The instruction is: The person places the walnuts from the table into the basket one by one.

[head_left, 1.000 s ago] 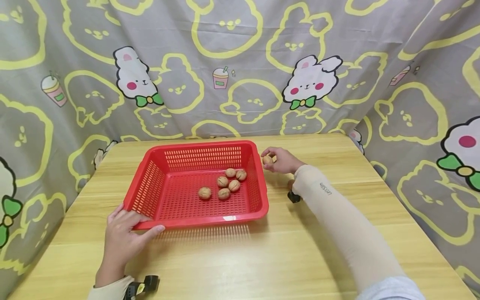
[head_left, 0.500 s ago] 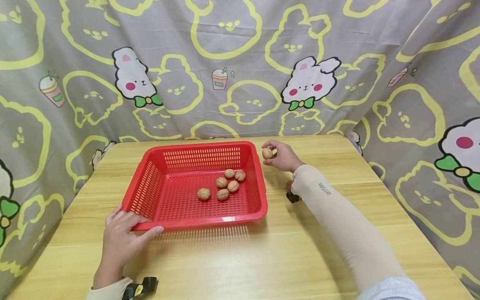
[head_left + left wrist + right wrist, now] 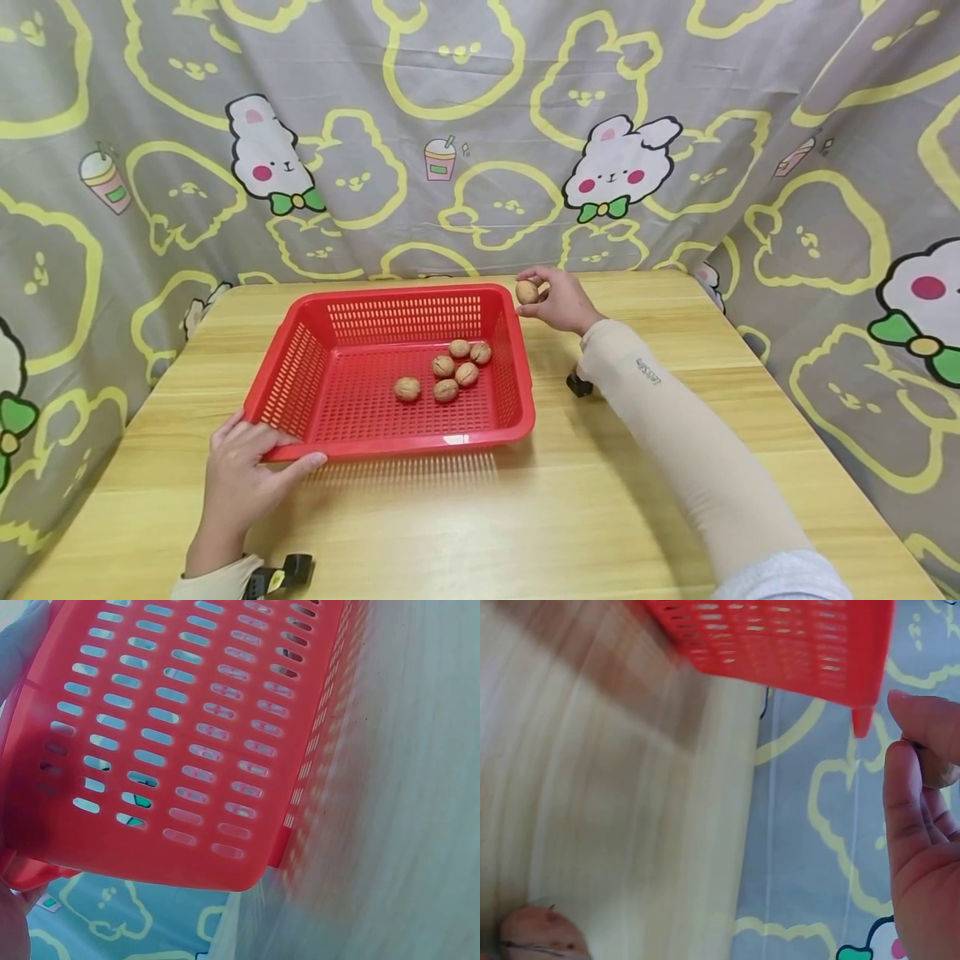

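Note:
A red plastic basket (image 3: 337, 452) stands on the wooden table, with several walnuts (image 3: 445, 366) lying mostly in the right half of its floor. At its near left corner my left hand (image 3: 243, 479) grips the rim, thumb along the front edge. Between the thumb and fingers of my right hand (image 3: 561, 298) is a walnut (image 3: 527, 292), held just outside the basket's far right corner, at about rim height. The right wrist view has this hand (image 3: 930, 847) at its right edge, the fingers partly covering the walnut (image 3: 939, 769).
Another walnut (image 3: 544, 934) lies on the table near the right wrist, hidden by the sleeve in the head view. Behind the wooden table (image 3: 465, 533) hangs a grey patterned curtain (image 3: 495, 108), which also runs along both sides.
My right hand has lifted the walnut and moved it slightly away from me and left, to the basket's far right corner. The left hand has stayed on the rim.

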